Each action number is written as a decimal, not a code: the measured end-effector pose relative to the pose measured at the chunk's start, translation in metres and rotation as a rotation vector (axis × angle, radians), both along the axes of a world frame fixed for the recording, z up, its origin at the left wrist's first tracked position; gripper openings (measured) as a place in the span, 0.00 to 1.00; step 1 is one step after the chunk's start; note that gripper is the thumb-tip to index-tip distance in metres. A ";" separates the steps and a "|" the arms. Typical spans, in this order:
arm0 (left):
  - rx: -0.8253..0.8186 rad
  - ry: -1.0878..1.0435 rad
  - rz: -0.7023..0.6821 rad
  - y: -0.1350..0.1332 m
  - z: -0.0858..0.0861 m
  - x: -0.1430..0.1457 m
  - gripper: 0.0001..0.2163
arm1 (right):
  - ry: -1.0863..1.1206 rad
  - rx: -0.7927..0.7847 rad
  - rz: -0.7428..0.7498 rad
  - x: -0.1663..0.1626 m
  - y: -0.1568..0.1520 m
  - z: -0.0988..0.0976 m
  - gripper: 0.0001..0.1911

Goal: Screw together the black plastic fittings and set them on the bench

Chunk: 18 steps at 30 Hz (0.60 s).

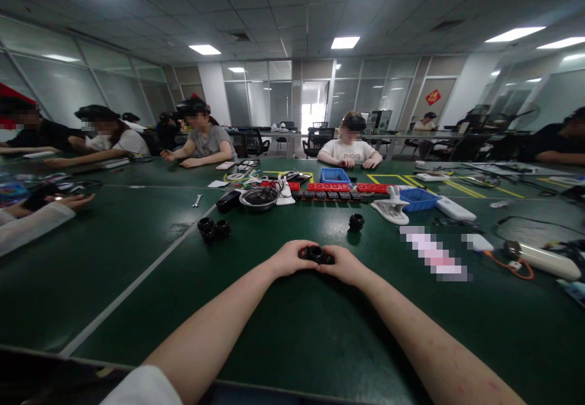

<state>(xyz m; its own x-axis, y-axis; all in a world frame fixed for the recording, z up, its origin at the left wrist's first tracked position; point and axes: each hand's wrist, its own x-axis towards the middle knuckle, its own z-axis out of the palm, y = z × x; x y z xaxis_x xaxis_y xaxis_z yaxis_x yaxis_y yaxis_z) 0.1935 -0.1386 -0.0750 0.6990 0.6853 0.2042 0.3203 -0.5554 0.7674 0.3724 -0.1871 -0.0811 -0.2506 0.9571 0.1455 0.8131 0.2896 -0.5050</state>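
Between my two hands, low over the green table (283, 332), is a black ring-shaped part (315, 253) with a round hole facing up. My left hand (295, 257) wraps its fingers around the left side of it. From the right, my right hand (340, 264) grips the other side, so the fingers partly cover it. A similar black ring-shaped part (356, 222) stands alone beyond my right hand. Off to the left, several more black ring-shaped parts (208, 232) sit bunched together on the table.
Across the table lie a metal bowl (259, 200), red slotted strips (329, 187), blue bins (418, 199), a white clamp (392, 209) and a small wrench (197, 201). Cables and a white cylinder (543, 260) lie at right. A co-worker's hand (75, 203) reaches in from the left; other people sit around.
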 end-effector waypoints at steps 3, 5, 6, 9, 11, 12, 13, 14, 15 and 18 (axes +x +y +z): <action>0.029 0.022 0.127 -0.002 -0.003 0.004 0.21 | -0.047 0.032 -0.087 -0.005 0.000 -0.003 0.14; 0.059 0.029 0.228 -0.004 -0.007 0.008 0.21 | -0.092 0.063 -0.154 -0.009 0.000 -0.003 0.16; 0.074 0.030 0.272 -0.005 -0.009 0.010 0.20 | -0.112 0.079 -0.179 -0.011 0.000 -0.003 0.16; 0.117 0.026 0.342 -0.008 -0.010 0.012 0.19 | -0.146 0.123 -0.217 -0.014 -0.002 -0.001 0.16; 0.149 0.015 0.342 -0.008 -0.008 0.011 0.21 | -0.142 0.140 -0.204 -0.012 -0.003 0.001 0.19; 0.162 0.008 0.332 -0.008 -0.006 0.010 0.22 | -0.131 0.142 -0.184 -0.010 -0.003 0.002 0.21; 0.169 0.001 0.315 -0.008 -0.004 0.008 0.23 | -0.117 0.140 -0.156 -0.007 -0.004 0.003 0.24; 0.170 -0.002 0.293 -0.007 -0.002 0.007 0.23 | -0.099 0.134 -0.126 -0.005 -0.003 0.003 0.26; 0.165 -0.003 0.266 -0.006 0.000 0.005 0.21 | -0.079 0.126 -0.096 -0.002 -0.003 0.004 0.27; 0.127 0.008 0.179 -0.002 0.004 0.001 0.18 | -0.016 0.096 -0.024 0.002 -0.001 0.004 0.27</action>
